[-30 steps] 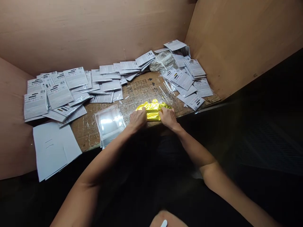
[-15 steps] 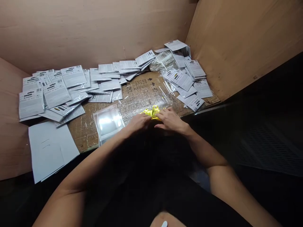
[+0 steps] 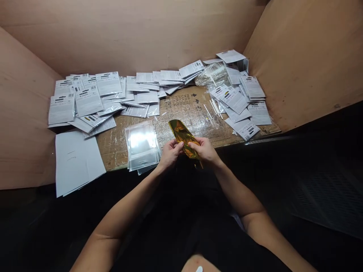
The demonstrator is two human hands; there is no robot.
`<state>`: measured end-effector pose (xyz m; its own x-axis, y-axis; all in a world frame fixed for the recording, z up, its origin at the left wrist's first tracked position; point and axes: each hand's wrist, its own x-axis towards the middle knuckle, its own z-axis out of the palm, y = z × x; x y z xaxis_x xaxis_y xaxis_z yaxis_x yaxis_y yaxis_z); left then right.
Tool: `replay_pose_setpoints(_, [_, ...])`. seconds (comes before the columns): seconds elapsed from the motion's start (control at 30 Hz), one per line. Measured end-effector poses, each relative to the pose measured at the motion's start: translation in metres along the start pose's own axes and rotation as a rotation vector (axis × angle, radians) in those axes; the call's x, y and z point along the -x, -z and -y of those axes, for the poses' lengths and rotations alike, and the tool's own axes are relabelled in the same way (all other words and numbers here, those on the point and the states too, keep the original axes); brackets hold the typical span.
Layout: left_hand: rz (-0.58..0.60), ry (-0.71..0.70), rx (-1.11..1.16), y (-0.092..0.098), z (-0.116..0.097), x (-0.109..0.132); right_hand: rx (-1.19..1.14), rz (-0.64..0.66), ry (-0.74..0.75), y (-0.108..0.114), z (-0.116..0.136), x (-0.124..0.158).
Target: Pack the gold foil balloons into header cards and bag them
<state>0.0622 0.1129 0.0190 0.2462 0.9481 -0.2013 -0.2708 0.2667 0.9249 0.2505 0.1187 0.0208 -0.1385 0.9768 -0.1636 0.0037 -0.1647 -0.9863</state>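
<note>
A shiny gold foil piece (image 3: 181, 131), creased and longish, is held between my two hands at the front edge of the cardboard-covered surface. My left hand (image 3: 170, 153) pinches its left side, thumb on top. My right hand (image 3: 206, 151) grips its right side, thumb also laid on the foil. The lower end of the foil pokes out below my fingers, partly hidden. Just left of my left hand lies a stack of clear plastic sleeves (image 3: 143, 145), shining under the light.
Many packed sachets with printed white cards (image 3: 90, 101) are heaped along the back left, more (image 3: 234, 99) on the right. White sheets (image 3: 78, 162) overhang the front left edge. Thin white sticks (image 3: 216, 108) lie on the cardboard (image 3: 178, 100). Tan panels (image 3: 141, 34) enclose the back and sides.
The foil, bunched up and mostly covered by my hands before, now shows as a longer tilted piece pointing up and left. My view has shifted, so the surface sits further right.
</note>
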Motion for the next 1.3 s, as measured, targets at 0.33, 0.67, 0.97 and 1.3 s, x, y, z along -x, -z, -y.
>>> replay_pose_setpoints(0.33, [0.011, -0.144, -0.221, 0.016, -0.038, 0.022, -0.271, 0.062, 0.018, -0.018, 0.023, 0.007])
replay_pose_setpoints(0.67, [-0.082, -0.374, -0.437, 0.024, -0.039, 0.036, -0.205, 0.277, -0.049, -0.031, 0.028, 0.011])
replay_pose_setpoints(0.97, [0.016, -0.13, -0.083, 0.044, -0.034, 0.053, -0.088, 0.391, 0.021, -0.028, 0.041, 0.026])
replay_pose_setpoints(1.3, [0.122, -0.358, -0.469, 0.078, -0.047, 0.061, 0.7, 0.551, 0.248, -0.045, 0.085, 0.007])
